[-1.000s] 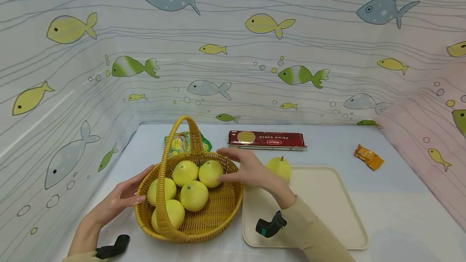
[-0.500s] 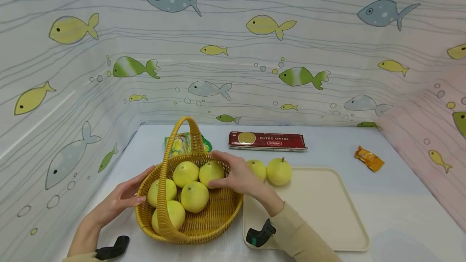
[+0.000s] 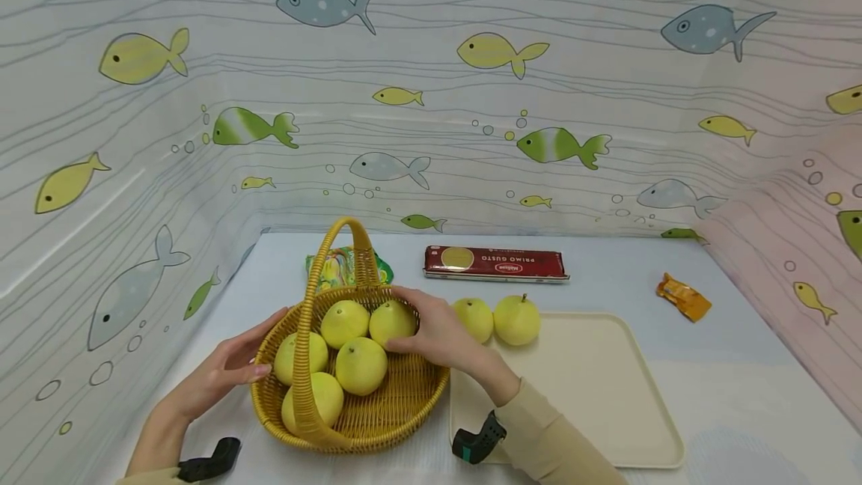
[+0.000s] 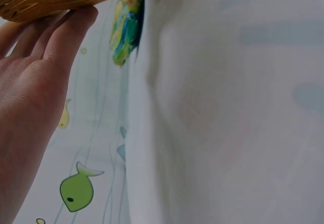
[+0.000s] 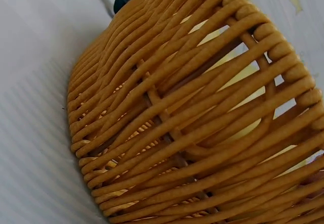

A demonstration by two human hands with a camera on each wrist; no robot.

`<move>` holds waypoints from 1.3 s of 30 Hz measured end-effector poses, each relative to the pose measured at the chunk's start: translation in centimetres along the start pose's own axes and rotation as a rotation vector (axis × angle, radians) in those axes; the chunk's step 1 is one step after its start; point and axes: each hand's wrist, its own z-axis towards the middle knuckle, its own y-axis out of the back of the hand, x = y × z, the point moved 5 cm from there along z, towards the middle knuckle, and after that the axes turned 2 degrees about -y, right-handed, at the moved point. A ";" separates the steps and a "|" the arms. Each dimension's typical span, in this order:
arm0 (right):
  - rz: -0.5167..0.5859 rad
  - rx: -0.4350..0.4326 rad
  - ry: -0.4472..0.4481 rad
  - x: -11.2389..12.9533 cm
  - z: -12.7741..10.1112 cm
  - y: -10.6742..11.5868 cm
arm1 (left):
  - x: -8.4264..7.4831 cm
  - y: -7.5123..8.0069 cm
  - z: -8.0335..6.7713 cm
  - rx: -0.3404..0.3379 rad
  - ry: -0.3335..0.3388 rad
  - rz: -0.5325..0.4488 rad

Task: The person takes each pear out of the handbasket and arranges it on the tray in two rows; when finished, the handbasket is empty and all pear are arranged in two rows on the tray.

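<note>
Left hand: the left hand [image 3: 225, 369] rests with straight, relaxed fingers against the outer left wall of the basket; its grip is released and holds nothing. The left wrist view shows the fingertips [image 4: 76, 24] touching the woven rim from outside.
Basket: the wicker basket [image 3: 404, 403] stands on the white surface [image 3: 741, 395], at its left front, just beside the tray; its handle arches front to back.
Fruit in basket: five yellow fruits lie inside, among them the rear right fruit [image 3: 389, 319].
Right hand: the right hand [image 3: 434, 331] reaches over the basket's right rim, its grip curled around the rear right fruit, which sits in the basket touching its neighbours.
Green packet: a green packet [image 3: 343, 266] lies behind the basket, partly hidden by the handle.
Red box: a long red box [image 3: 496, 263] lies at the back of the surface.
Tray: the cream tray [image 3: 592, 395] lies right of the basket, and two yellow fruits [image 3: 497, 319] sit side by side at its far left corner.
Orange wrapper: an orange wrapper [image 3: 683, 296] lies well apart, right of the tray.
</note>
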 end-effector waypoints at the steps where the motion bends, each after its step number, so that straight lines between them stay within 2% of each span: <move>1: -0.011 0.002 -0.006 0.0 0.0 -0.1 | 0.0 0.0 0.0 0.000 0.001 -0.005; 8: -0.160 -0.025 -0.025 0.0 0.1 -0.8 | -0.2 -0.1 0.1 0.006 -0.011 -0.013; 16: -0.260 -0.074 0.031 0.5 0.0 -1.0 | -0.1 -0.2 0.0 0.003 -0.008 -0.008; 23: -0.343 -0.094 0.037 0.7 -0.3 -1.3 | 0.0 -0.2 0.1 0.010 -0.010 -0.004; 33: -0.430 -0.107 0.061 0.7 -0.3 -1.5 | 0.1 -0.1 0.1 0.009 -0.010 -0.011; 39: -0.430 -0.109 0.062 0.6 -0.3 -1.5 | 0.3 0.0 0.1 0.010 -0.005 -0.011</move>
